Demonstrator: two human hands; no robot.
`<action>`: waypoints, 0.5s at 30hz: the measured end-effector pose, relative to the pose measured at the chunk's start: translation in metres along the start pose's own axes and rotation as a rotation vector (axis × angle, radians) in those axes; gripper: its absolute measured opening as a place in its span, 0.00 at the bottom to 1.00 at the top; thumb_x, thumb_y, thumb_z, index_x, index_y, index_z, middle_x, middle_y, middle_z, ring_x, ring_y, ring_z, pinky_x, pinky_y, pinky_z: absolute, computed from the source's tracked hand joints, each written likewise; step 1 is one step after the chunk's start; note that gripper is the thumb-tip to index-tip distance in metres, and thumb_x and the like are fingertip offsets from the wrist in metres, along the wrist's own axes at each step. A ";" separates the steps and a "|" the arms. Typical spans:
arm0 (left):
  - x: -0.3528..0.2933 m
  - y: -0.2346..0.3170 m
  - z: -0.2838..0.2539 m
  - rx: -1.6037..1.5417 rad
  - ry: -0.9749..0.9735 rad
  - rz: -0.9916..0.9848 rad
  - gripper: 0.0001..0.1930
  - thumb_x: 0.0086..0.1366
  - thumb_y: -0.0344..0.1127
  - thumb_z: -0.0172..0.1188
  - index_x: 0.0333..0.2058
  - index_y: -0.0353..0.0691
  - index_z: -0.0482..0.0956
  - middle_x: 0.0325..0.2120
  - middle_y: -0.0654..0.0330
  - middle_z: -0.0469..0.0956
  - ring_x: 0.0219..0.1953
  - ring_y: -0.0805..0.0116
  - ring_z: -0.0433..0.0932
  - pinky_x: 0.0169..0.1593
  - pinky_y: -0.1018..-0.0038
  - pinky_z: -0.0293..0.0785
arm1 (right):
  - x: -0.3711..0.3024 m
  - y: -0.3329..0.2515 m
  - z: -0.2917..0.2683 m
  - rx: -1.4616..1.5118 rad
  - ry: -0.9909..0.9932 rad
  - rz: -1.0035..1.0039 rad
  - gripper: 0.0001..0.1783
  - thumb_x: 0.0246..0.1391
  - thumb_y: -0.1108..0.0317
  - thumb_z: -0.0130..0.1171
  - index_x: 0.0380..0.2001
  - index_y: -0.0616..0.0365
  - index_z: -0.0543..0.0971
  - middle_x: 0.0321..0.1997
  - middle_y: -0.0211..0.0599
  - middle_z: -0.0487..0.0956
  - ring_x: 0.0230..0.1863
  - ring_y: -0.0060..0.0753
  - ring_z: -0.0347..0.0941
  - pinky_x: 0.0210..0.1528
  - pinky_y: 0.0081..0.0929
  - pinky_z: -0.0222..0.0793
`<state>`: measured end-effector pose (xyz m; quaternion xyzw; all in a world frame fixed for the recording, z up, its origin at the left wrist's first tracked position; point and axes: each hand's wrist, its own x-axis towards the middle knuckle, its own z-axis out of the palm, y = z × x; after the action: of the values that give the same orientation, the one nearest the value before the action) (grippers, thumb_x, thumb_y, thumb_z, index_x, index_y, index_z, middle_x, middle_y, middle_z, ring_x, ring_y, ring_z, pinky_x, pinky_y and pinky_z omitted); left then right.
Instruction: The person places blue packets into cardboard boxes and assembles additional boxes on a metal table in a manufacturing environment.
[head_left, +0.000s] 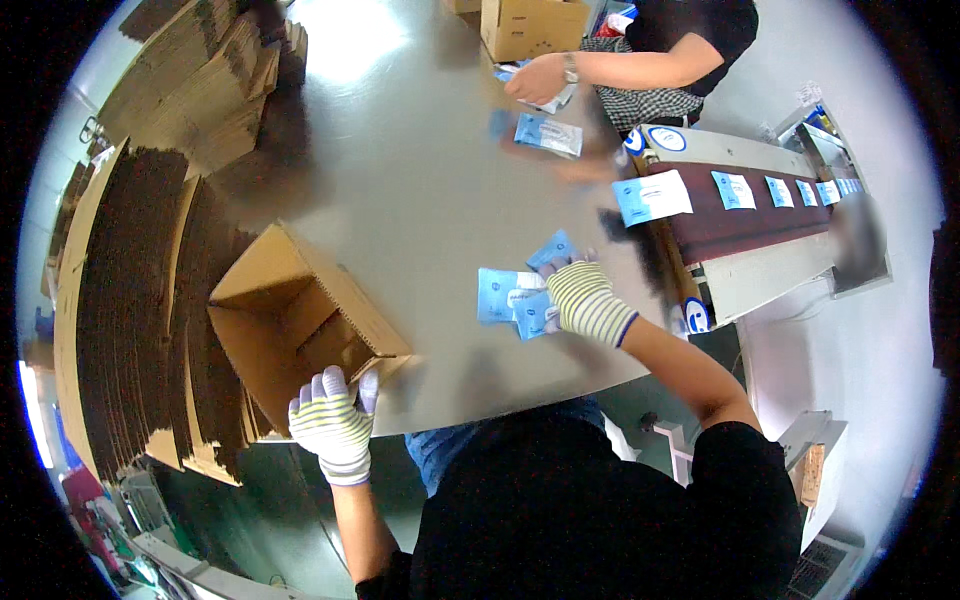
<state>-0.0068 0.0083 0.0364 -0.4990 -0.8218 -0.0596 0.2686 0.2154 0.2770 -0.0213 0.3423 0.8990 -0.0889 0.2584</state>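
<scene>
The left hand [333, 417], in a striped knit glove, sits at the near table edge, fingers closed over the lower flap of an open cardboard box [300, 325]. The box lies tipped on its side, its mouth turned toward the hand, its body extending up and left from the grip.

Right of that grip, across a bare stretch of the grey table [420, 190], the right hand [585, 300], gloved the same way, is pressed onto a small heap of blue sachets [515, 295]. Its fingers curl over the rightmost packets of the heap; whether they are pinched or only covered cannot be told. The remaining sachets fan out to the left of the fingers, flat on the table.

Left of the box, a long row of flattened cartons [130, 300] stands on edge.

Right of the right hand, a dark conveyor belt [740, 215] carries single blue-and-white packets spaced along its length.

Beyond both grips, a second person's hand [537, 78] rests on more blue packets beside an upright carton [530, 25]
</scene>
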 end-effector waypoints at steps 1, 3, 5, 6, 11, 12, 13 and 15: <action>0.002 0.001 -0.001 -0.004 0.047 0.019 0.18 0.55 0.52 0.61 0.30 0.43 0.74 0.21 0.59 0.73 0.23 0.59 0.73 0.28 0.65 0.67 | -0.005 -0.009 -0.008 0.000 0.000 -0.002 0.51 0.26 0.44 0.73 0.54 0.58 0.68 0.58 0.53 0.68 0.59 0.50 0.65 0.61 0.44 0.59; -0.001 -0.003 0.000 -0.005 0.014 -0.009 0.18 0.55 0.52 0.60 0.30 0.43 0.74 0.21 0.59 0.73 0.23 0.59 0.73 0.28 0.65 0.67 | -0.008 -0.025 -0.015 -0.137 0.066 -0.067 0.46 0.29 0.41 0.71 0.49 0.62 0.72 0.55 0.51 0.71 0.58 0.48 0.66 0.59 0.44 0.60; -0.001 -0.004 -0.001 -0.031 -0.004 -0.030 0.18 0.56 0.52 0.60 0.29 0.43 0.74 0.20 0.59 0.73 0.23 0.59 0.73 0.27 0.65 0.66 | -0.004 -0.034 -0.012 -0.055 0.000 -0.095 0.45 0.30 0.39 0.69 0.48 0.61 0.73 0.54 0.50 0.72 0.56 0.48 0.68 0.58 0.44 0.61; -0.001 -0.004 -0.001 -0.035 -0.003 -0.032 0.18 0.56 0.52 0.60 0.29 0.43 0.74 0.20 0.59 0.73 0.23 0.59 0.73 0.27 0.65 0.66 | -0.001 -0.035 -0.006 0.034 -0.065 -0.118 0.44 0.32 0.37 0.67 0.46 0.61 0.74 0.52 0.49 0.73 0.54 0.48 0.69 0.57 0.44 0.62; -0.003 -0.005 -0.005 -0.013 0.038 -0.010 0.20 0.54 0.57 0.60 0.28 0.44 0.72 0.18 0.61 0.70 0.21 0.62 0.72 0.26 0.66 0.65 | -0.010 0.003 0.021 0.387 0.233 -0.059 0.43 0.37 0.36 0.64 0.47 0.64 0.73 0.51 0.54 0.73 0.51 0.53 0.71 0.58 0.44 0.63; -0.005 -0.005 -0.005 -0.013 0.035 -0.011 0.20 0.54 0.57 0.60 0.28 0.44 0.72 0.18 0.61 0.70 0.21 0.62 0.72 0.26 0.66 0.65 | -0.009 0.015 0.023 0.450 0.250 0.005 0.45 0.38 0.37 0.64 0.50 0.65 0.71 0.52 0.55 0.72 0.53 0.53 0.68 0.59 0.43 0.61; -0.005 -0.004 -0.004 -0.022 0.026 -0.011 0.19 0.55 0.55 0.60 0.29 0.43 0.73 0.20 0.60 0.72 0.23 0.61 0.73 0.28 0.65 0.66 | -0.008 0.028 0.027 0.516 0.268 0.082 0.46 0.38 0.39 0.64 0.52 0.66 0.69 0.53 0.55 0.72 0.56 0.53 0.66 0.61 0.41 0.59; -0.003 -0.002 -0.004 -0.036 0.021 0.000 0.18 0.55 0.53 0.60 0.31 0.43 0.74 0.22 0.59 0.74 0.24 0.59 0.74 0.30 0.64 0.68 | 0.008 0.047 0.044 0.645 0.239 0.211 0.52 0.37 0.42 0.66 0.58 0.68 0.63 0.58 0.57 0.68 0.60 0.55 0.62 0.64 0.38 0.56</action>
<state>-0.0065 0.0038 0.0385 -0.5033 -0.8176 -0.0797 0.2682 0.2593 0.3022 -0.0621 0.5052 0.8083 -0.3001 0.0379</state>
